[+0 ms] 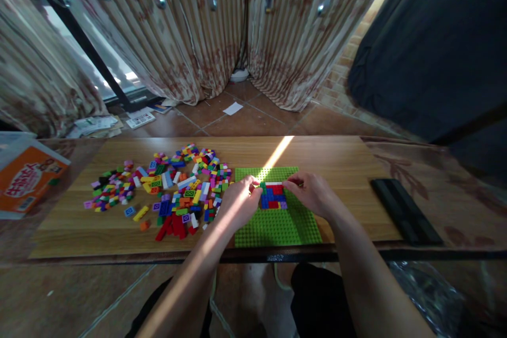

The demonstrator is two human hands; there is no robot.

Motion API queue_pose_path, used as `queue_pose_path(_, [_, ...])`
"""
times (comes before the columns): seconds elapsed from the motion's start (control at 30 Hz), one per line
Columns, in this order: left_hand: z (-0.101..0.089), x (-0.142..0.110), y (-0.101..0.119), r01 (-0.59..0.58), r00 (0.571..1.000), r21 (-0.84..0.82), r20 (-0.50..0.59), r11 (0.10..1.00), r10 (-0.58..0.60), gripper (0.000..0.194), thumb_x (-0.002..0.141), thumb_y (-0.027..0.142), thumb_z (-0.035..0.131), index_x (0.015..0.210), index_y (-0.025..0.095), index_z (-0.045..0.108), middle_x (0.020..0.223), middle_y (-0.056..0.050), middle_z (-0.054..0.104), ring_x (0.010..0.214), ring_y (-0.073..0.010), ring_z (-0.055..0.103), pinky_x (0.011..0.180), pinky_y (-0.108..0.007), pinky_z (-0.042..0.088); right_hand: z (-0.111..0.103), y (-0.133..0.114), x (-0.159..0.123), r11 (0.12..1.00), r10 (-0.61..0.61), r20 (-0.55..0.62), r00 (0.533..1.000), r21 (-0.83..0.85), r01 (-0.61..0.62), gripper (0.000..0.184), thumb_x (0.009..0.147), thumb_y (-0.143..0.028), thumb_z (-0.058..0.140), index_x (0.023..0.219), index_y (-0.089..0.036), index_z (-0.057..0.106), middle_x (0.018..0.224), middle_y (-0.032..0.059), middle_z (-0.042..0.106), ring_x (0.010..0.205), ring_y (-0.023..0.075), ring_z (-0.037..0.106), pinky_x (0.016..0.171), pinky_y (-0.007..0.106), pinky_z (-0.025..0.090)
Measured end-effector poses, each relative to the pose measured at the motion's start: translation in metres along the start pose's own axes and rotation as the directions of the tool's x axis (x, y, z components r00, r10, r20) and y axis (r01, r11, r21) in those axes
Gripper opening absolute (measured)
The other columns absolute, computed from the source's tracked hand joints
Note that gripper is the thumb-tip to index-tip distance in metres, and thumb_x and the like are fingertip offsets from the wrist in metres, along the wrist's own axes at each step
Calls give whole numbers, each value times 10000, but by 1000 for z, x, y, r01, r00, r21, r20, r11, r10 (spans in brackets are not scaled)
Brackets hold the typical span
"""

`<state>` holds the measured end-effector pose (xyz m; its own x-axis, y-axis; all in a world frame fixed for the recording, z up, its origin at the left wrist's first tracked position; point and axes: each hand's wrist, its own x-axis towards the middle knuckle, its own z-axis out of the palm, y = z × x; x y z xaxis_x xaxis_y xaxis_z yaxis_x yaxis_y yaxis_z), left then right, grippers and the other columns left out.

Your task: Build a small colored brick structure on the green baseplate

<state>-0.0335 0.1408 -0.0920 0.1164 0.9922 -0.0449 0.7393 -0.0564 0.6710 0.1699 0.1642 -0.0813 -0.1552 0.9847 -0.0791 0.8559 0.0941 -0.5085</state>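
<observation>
A green baseplate lies on the table in front of me. On it sits a flat block of joined toy building bricks, mostly blue and red, with some purple and green. A narrow white brick runs along the block's far edge. My left hand is at the block's left side, fingers pinched together near its far left corner. At the far right corner is my right hand, its fingertips pinched close to the white brick's end. What either pinch holds is hidden by the fingers.
Many loose bricks in mixed colours spread over the left of the wooden table. A black flat object lies at the right end. A plastic box with an orange label stands at the far left. Patterned curtains hang behind.
</observation>
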Motion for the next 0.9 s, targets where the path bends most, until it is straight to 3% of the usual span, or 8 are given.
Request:
queue_pose_path(0.27, [-1, 0, 1, -17, 1000, -27, -10, 999, 17, 218, 851, 282, 514, 999, 200, 651, 818, -16, 718, 671, -143, 615, 596, -239, 428, 0, 3, 0, 997, -30, 0, 1000, 74, 30, 170, 755, -348, 661, 755, -188, 720, 708, 35, 705, 630, 155, 609, 570, 277, 409])
queue_pose_path(0.43, [-2, -3, 6, -102, 994, -44, -30, 994, 101, 190, 842, 264, 541, 951, 217, 691, 844, -6, 720, 649, -127, 594, 602, -234, 428, 0, 4, -2, 988, -34, 76, 997, 151, 22, 105, 719, -294, 691, 748, -206, 741, 701, 18, 717, 617, 147, 618, 560, 267, 422])
queue_pose_path(0.6, [5, -8, 10, -230, 973, -18, -34, 973, 229, 190, 854, 248, 534, 913, 234, 714, 866, -11, 707, 721, -139, 608, 647, -242, 443, 1, -2, -4, 996, -21, 115, 993, 94, 10, 103, 718, -292, 692, 762, -232, 763, 711, 3, 728, 634, 153, 627, 567, 267, 418])
queue_pose_path(0.9, [6, -11, 13, -228, 974, 30, 11, 973, 228, 233, 876, 280, 519, 987, 277, 724, 893, -11, 720, 780, -167, 645, 681, -270, 479, 7, -6, -5, 999, -21, 67, 998, 44, 18, 115, 736, -316, 682, 721, -229, 756, 672, 15, 705, 602, 146, 598, 534, 271, 384])
